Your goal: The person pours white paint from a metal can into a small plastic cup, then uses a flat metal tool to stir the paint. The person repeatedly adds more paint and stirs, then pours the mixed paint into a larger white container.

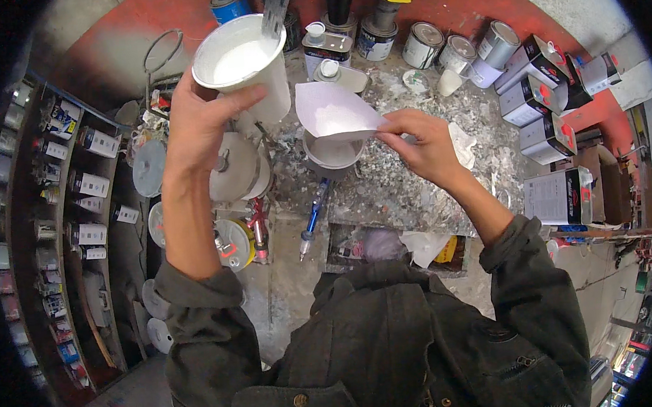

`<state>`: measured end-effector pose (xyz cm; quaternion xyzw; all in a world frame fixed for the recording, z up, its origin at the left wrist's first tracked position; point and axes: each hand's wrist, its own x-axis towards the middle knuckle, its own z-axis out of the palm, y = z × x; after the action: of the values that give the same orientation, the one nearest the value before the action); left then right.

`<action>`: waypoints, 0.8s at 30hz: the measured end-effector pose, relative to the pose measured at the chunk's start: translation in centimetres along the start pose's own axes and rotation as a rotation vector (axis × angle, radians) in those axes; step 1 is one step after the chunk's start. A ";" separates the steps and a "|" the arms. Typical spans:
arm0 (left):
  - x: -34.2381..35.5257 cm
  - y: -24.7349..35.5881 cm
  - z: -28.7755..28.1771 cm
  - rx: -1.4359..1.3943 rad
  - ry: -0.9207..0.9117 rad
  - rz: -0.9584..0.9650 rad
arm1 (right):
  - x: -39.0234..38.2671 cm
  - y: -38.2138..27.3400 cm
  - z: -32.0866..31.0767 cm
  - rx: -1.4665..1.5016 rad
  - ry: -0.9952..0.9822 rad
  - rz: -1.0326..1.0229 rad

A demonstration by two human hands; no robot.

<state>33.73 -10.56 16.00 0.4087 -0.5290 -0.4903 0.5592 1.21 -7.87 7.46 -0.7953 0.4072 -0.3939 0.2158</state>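
Note:
My left hand (200, 122) is wrapped round a white plastic mixing cup (273, 91), raised at upper left and tilted a little. White paint (241, 62) shows inside it, and a grey mixing stick (277, 12) leans on its rim. Between thumb and fingers, my right hand (425, 144) pinches the edge of a white paper cone strainer (339, 112). The strainer sits over the open pot (332, 157) of a spray gun with a blue handle (315, 213). Its lower tip is hidden in the pot.
Left of the gun are a large grey pot (232, 168) and a red-handled spray gun (259, 230). Paint cans (422, 45) and metal thinner cans (542, 139) line the back and right of the paint-crusted bench (415, 190). Shelves (78, 181) of cans stand at left.

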 end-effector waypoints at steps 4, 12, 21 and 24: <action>0.1 0.0 -0.1 0.022 0.005 0.024 | 0.1 -0.3 -0.5 -0.060 0.052 -0.103; -0.2 1.4 0.7 -0.030 0.036 0.036 | -0.2 -0.6 0.5 -0.130 -0.033 -0.142; -1.5 3.4 3.7 0.036 0.011 0.039 | -10.9 2.3 -6.0 -0.053 0.093 0.349; -2.8 2.8 7.3 0.009 0.000 0.047 | -19.4 5.9 -9.6 -0.087 0.299 0.597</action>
<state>26.92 -6.80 18.95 0.3988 -0.5408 -0.4745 0.5686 -16.23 4.37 0.57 -0.5829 0.6657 -0.4076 0.2256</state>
